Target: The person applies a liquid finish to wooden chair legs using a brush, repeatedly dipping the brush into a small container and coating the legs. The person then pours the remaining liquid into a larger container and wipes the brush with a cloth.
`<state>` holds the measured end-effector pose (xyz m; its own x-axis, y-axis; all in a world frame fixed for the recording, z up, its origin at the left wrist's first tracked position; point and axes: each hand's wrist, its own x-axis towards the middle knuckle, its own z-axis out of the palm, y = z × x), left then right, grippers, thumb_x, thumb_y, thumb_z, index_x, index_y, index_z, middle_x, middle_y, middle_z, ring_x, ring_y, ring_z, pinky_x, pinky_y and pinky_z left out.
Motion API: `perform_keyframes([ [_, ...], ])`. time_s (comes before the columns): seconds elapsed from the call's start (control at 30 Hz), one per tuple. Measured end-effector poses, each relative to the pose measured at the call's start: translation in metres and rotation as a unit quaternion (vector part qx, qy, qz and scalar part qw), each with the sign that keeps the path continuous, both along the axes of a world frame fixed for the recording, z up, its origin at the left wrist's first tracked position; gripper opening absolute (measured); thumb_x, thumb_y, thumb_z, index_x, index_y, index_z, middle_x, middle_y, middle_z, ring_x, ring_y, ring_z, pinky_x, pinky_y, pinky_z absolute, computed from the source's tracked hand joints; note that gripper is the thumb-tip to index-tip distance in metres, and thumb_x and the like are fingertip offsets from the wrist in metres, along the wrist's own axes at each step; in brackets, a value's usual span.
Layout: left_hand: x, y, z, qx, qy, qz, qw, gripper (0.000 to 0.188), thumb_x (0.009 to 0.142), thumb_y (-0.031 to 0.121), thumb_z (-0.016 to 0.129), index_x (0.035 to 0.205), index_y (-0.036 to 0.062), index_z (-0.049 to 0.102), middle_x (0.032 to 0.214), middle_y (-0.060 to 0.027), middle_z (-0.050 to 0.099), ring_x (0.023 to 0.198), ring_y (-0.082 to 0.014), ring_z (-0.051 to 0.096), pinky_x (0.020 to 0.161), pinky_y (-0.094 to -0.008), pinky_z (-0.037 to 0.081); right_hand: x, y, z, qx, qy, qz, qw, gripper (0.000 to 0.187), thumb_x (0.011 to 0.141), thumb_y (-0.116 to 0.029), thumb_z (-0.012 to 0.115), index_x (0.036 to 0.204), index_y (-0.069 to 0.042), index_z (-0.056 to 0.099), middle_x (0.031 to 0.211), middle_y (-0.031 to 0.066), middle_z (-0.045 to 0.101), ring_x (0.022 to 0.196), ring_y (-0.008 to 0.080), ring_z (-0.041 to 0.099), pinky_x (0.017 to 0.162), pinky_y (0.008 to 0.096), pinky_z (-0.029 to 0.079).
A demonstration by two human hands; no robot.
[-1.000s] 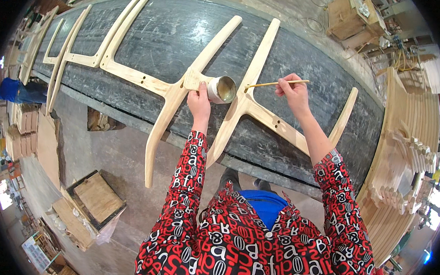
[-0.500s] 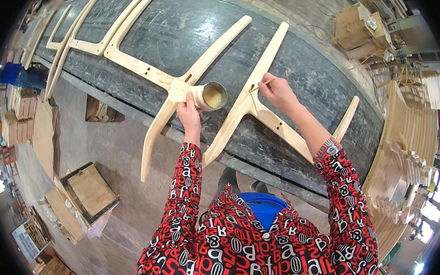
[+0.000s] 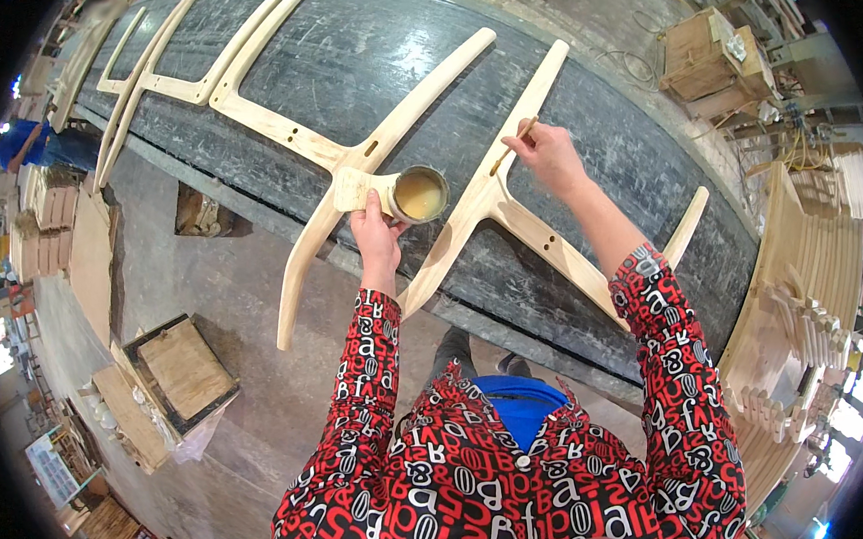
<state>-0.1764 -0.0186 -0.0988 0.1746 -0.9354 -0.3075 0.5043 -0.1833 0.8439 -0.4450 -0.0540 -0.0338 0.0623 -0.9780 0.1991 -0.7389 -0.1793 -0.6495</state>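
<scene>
My left hand [image 3: 378, 235] is closed on a pale, flat wooden handle [image 3: 353, 188] attached to a round can [image 3: 419, 194]. Creamy yellowish liquid, like glue, stands in the can, which hovers between two wooden chair frames. Pinched in the fingers of my right hand [image 3: 549, 158] is a thin wooden stick [image 3: 517, 143]. Its lower end is at a slot in the right chair frame [image 3: 479, 201], near where the side rail branches off. The left chair frame [image 3: 304, 266] lies partly behind my left hand and the can's handle.
Both frames rest on a long dark worktable [image 3: 382, 77], with more pale frames [image 3: 180, 89] at its far left. Stacked curved wooden parts [image 3: 794, 290] stand at the right. On the floor are a wooden box [image 3: 182, 373] and, far right, cartons [image 3: 698, 55]. A person in blue [image 3: 30, 144] is at the far left.
My right hand has risen slightly away from me, and the stick's tip has shifted a little along the slot. The can is tipped a bit differently, showing more of its liquid.
</scene>
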Motion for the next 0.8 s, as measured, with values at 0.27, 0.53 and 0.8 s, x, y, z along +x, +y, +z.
perform_keyframes([
  [0.27, 0.009, -0.003, -0.006, 0.046, 0.116, -0.037, 0.991, 0.03, 0.096, 0.028, 0.044, 0.117, 0.0069, 0.046, 0.11, -0.0086, 0.055, 0.101, -0.0225, 0.056, 0.074, -0.0437, 0.054, 0.001, -0.012, 0.02, 0.012, 0.054, 0.24, 0.969, 0.002, 0.078, -0.004, 0.053, 0.08, -0.003, 0.053, 0.08, 0.0134, 0.057, 0.078, 0.0332, 0.057, 0.067, 0.0389, 0.046],
  [0.53, 0.0, -0.006, 0.014, 0.005, 0.005, -0.063, 0.998, 0.026, 0.095, 0.025, 0.047, 0.11, 0.0042, 0.052, 0.102, -0.0084, 0.06, 0.089, -0.0216, 0.062, 0.068, -0.0394, 0.056, -0.018, 0.015, 0.033, 0.036, -0.092, 0.131, 0.987, 0.004, 0.08, -0.005, 0.056, 0.082, -0.002, 0.055, 0.076, 0.0081, 0.06, 0.072, 0.0193, 0.06, 0.063, 0.0319, 0.046],
  [0.8, -0.023, -0.013, 0.028, -0.066, -0.128, -0.068, 0.987, 0.026, 0.094, 0.025, 0.049, 0.104, 0.002, 0.057, 0.096, -0.0071, 0.063, 0.08, -0.0151, 0.063, 0.063, -0.0293, 0.055, 0.003, 0.041, 0.005, 0.045, -0.435, 0.002, 0.899, 0.016, 0.091, -0.016, 0.054, 0.086, -0.001, 0.053, 0.075, 0.0068, 0.063, 0.068, 0.0116, 0.062, 0.062, 0.0244, 0.05],
])
